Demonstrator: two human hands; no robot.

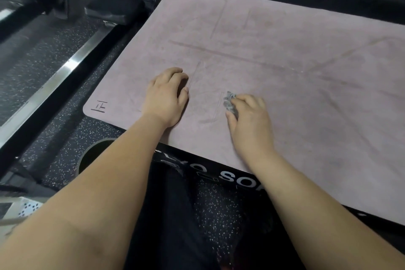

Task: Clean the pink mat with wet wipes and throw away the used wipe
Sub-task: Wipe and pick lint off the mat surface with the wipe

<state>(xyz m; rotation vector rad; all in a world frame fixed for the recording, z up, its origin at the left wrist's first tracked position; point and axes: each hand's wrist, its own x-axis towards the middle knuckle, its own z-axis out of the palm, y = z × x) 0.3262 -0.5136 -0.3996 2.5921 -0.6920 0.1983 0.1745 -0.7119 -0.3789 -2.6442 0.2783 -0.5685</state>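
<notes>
A big pink mat [285,50] lies flat on a black counter [230,176] with white letters on its near edge. The mat fills the middle of the view and runs off toward 3 o'clock. It has faint lines and soft creases on it. A small dark mark [99,106] sits in its near corner, at about 9 o'clock. The left hand [166,96] rests palm down on the mat, a little toward 9 o'clock from the middle. Its fingers are loosely bent and its grip is empty. The right hand [249,120] is also on the mat, near the left hand, on its 3 o'clock side. Its grip is closed around a scrunched-up grey wet wipe [229,103]. The wipe pokes out past the thumb and the fingers and touches the mat. Both bare arms reach in from 6 o'clock. Black trousers [171,215] show between them. The floor [43,55] is black with tiny white specks. A round thing with a grey rim [92,146], dark inside, stands on the floor at 7 o'clock, partly hidden by the left arm. A shiny metal rail [65,70] runs across the floor at 9 o'clock. A black pad [114,10] sits at 11 o'clock.
</notes>
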